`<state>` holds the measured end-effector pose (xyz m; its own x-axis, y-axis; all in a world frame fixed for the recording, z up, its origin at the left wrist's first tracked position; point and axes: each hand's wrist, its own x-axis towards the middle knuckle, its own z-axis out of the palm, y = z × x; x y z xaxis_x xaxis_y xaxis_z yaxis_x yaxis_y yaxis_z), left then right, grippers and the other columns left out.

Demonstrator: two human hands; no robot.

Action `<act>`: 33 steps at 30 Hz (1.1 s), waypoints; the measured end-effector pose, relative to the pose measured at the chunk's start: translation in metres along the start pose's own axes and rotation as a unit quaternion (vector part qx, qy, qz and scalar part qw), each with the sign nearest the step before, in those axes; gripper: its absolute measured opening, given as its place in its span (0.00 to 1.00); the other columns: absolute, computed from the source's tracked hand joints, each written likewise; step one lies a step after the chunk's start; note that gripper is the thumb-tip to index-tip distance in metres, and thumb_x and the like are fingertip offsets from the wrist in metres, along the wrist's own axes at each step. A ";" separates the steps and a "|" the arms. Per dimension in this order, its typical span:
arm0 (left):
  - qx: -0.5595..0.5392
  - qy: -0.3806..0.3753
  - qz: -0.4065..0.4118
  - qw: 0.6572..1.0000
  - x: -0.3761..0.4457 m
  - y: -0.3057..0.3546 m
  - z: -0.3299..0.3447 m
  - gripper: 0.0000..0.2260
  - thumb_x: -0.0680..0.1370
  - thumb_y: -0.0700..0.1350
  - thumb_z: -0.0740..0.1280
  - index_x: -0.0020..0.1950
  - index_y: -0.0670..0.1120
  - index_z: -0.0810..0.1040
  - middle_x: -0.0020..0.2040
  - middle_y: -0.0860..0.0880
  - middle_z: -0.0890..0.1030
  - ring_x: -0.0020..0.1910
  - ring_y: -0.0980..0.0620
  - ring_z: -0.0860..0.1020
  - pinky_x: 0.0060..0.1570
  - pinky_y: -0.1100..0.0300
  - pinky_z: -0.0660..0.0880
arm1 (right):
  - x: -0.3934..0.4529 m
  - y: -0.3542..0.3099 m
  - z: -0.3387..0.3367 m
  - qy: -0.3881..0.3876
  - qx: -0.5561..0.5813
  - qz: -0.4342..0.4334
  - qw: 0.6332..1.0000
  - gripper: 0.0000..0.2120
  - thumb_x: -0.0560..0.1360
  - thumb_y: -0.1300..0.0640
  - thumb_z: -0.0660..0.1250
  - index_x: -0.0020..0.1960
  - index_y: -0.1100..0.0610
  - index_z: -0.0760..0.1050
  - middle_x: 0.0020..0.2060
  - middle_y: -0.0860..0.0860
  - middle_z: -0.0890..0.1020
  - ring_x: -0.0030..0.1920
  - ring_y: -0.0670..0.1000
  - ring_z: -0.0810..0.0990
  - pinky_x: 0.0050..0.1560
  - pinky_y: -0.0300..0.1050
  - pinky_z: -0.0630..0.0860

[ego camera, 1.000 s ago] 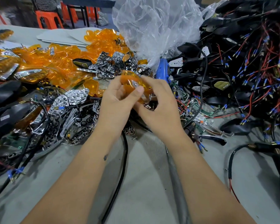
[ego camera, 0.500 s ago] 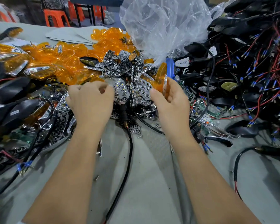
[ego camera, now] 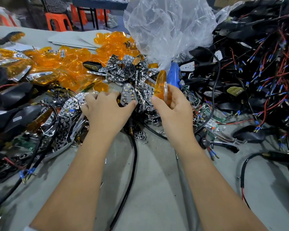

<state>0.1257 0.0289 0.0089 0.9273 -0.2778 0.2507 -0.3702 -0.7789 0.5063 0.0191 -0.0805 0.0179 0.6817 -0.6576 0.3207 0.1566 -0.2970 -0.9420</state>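
My right hand holds an orange lens with a chrome rim upright between thumb and fingers, just right of the table's middle. My left hand pinches a small chrome reflector plate with LED cups at the near edge of a heap of chrome reflectors. The two hands are apart, about a hand's width.
Orange lenses lie piled at the back left. Black housings sit at the left. A tangle of black, red and blue wired parts fills the right. A clear plastic bag stands behind. A black cable crosses the grey table.
The hands, together on the orange lens a second ago, have parted. The right hand keeps the lens upright; the left hand went to the chrome heap and picked up a reflector plate.
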 end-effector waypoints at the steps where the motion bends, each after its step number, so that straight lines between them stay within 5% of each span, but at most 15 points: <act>1: -0.018 -0.008 0.001 1.000 0.000 0.000 0.000 0.26 0.74 0.69 0.64 0.66 0.56 0.77 0.60 0.48 0.78 0.67 0.42 0.62 0.62 0.45 0.59 | 0.000 0.000 0.000 -0.001 -0.001 -0.001 1.000 0.11 0.72 0.50 0.69 0.54 0.49 0.78 0.46 0.55 0.83 0.47 0.58 0.80 0.54 0.60 0.78; 8: -0.152 -0.003 0.043 0.987 0.001 0.001 0.000 0.27 0.75 0.56 0.73 0.72 0.51 0.72 0.53 0.53 0.78 0.65 0.44 0.68 0.62 0.50 0.65 | 0.000 0.001 -0.002 -0.006 0.002 0.005 1.000 0.10 0.74 0.52 0.70 0.55 0.47 0.78 0.44 0.51 0.82 0.47 0.55 0.80 0.52 0.55 0.80; 12: -0.313 -0.019 0.056 0.948 0.002 0.002 -0.003 0.21 0.77 0.46 0.72 0.69 0.53 0.75 0.61 0.54 0.77 0.59 0.54 0.76 0.62 0.57 0.71 | 0.000 0.000 -0.005 -0.010 0.010 0.003 1.000 0.11 0.74 0.53 0.70 0.56 0.49 0.78 0.41 0.49 0.82 0.44 0.53 0.80 0.52 0.55 0.80; 16: -0.589 -0.097 -0.012 0.802 0.000 0.010 -0.011 0.12 0.77 0.35 0.69 0.55 0.50 0.79 0.52 0.50 0.83 0.48 0.55 0.83 0.54 0.55 0.78 | 0.000 -0.003 -0.006 -0.013 0.030 -0.004 0.999 0.07 0.73 0.52 0.67 0.50 0.50 0.78 0.38 0.47 0.78 0.40 0.48 0.75 0.47 0.54 0.76; 18: -0.685 -0.126 -0.049 0.716 0.000 0.014 -0.011 0.11 0.77 0.32 0.66 0.56 0.45 0.76 0.50 0.46 0.81 0.43 0.54 0.82 0.48 0.55 0.80 | -0.001 -0.004 -0.006 -0.020 0.042 -0.006 0.999 0.05 0.73 0.52 0.66 0.47 0.51 0.78 0.39 0.54 0.77 0.41 0.57 0.75 0.46 0.53 0.74; 20: -0.724 -0.159 -0.066 0.668 -0.002 0.017 -0.009 0.09 0.78 0.32 0.64 0.56 0.43 0.75 0.47 0.46 0.82 0.41 0.52 0.82 0.43 0.54 0.81 | -0.002 -0.005 -0.006 -0.024 0.042 -0.008 0.999 0.05 0.74 0.52 0.65 0.44 0.52 0.77 0.41 0.61 0.77 0.42 0.63 0.76 0.45 0.53 0.73; 22: -0.719 -0.186 -0.076 0.666 -0.005 0.020 -0.007 0.09 0.80 0.34 0.63 0.60 0.42 0.74 0.46 0.47 0.84 0.40 0.52 0.83 0.40 0.56 0.81 | -0.002 -0.005 -0.007 -0.020 0.045 -0.006 0.999 0.07 0.73 0.51 0.66 0.43 0.54 0.76 0.42 0.63 0.77 0.41 0.62 0.77 0.43 0.53 0.73; 26: -0.709 -0.216 -0.081 0.666 -0.012 0.026 -0.002 0.10 0.81 0.37 0.62 0.63 0.41 0.72 0.45 0.47 0.86 0.40 0.51 0.85 0.36 0.58 0.81 | -0.001 -0.005 -0.007 -0.012 0.075 0.000 0.997 0.08 0.74 0.50 0.67 0.47 0.55 0.79 0.37 0.51 0.79 0.38 0.48 0.78 0.41 0.47 0.76; 30: -0.698 -0.210 -0.093 0.678 -0.013 0.026 0.002 0.14 0.81 0.40 0.64 0.67 0.44 0.73 0.43 0.49 0.86 0.37 0.51 0.84 0.28 0.63 0.76 | 0.001 -0.003 -0.006 0.001 0.077 -0.002 0.997 0.06 0.73 0.52 0.70 0.50 0.51 0.79 0.42 0.54 0.83 0.41 0.55 0.83 0.43 0.48 0.78; 33: -0.704 -0.189 -0.113 0.676 -0.012 0.025 0.006 0.22 0.80 0.39 0.64 0.75 0.42 0.67 0.42 0.49 0.85 0.37 0.50 0.83 0.27 0.64 0.74 | 0.002 -0.006 -0.004 0.022 0.046 -0.021 0.999 0.04 0.69 0.45 0.71 0.44 0.40 0.81 0.49 0.62 0.80 0.47 0.61 0.81 0.52 0.62 0.78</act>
<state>0.1058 0.0094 0.0141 0.8184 -0.5718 -0.0579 0.3440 0.4068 0.8463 0.0164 -0.0832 0.0245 0.6420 -0.6762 0.3613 0.2499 -0.2609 -0.9325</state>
